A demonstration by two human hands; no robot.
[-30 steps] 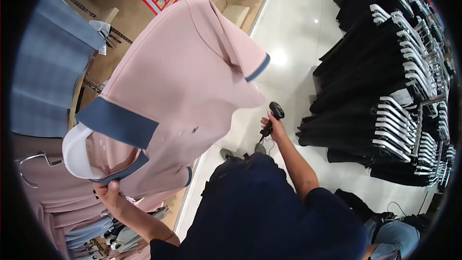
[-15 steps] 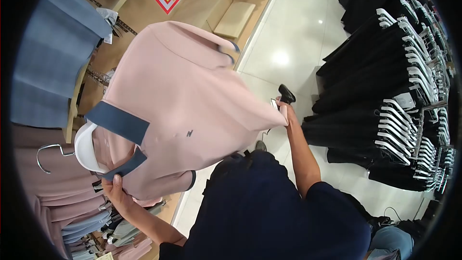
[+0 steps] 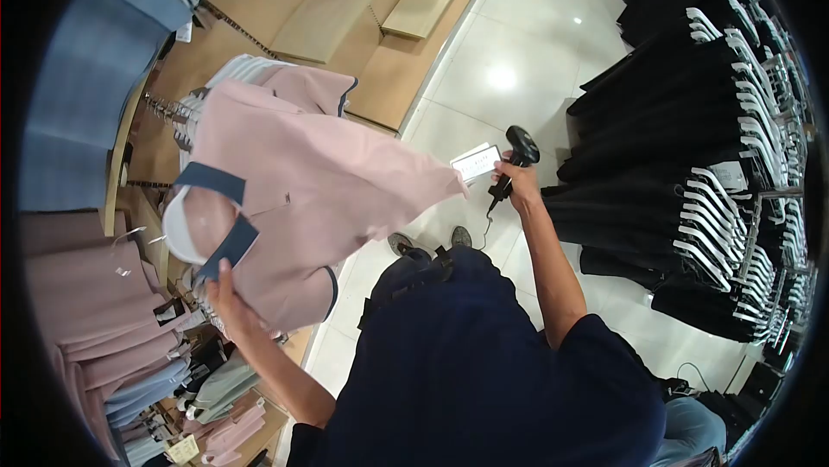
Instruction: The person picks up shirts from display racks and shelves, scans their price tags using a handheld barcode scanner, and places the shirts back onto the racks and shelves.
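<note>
My left hand (image 3: 231,304) is closed at the dark blue collar (image 3: 226,251) of a pink polo shirt (image 3: 319,173). A white hanger (image 3: 179,229) sits inside the neck opening. The shirt stretches across in front of me, with its lower edge pulled out toward the right. My right hand (image 3: 521,184) is wrapped round a black barcode scanner (image 3: 523,146) with a cord hanging below. A white paper tag (image 3: 477,162) lies at the right hand's fingertips, beside the shirt's edge; whether the fingers pinch it I cannot tell.
Black garments (image 3: 648,113) on white hangers (image 3: 712,229) fill racks on the right. Pink garments (image 3: 78,277) and a blue one (image 3: 104,78) hang at the left. Wooden shelves (image 3: 345,9) stand ahead, along the pale tiled floor (image 3: 484,61).
The shirt has swung lower and narrowed, uncovering more shelf behind it. My right hand has risen slightly, and the tag and scanner now show more fully. The left hand has shifted slightly right.
</note>
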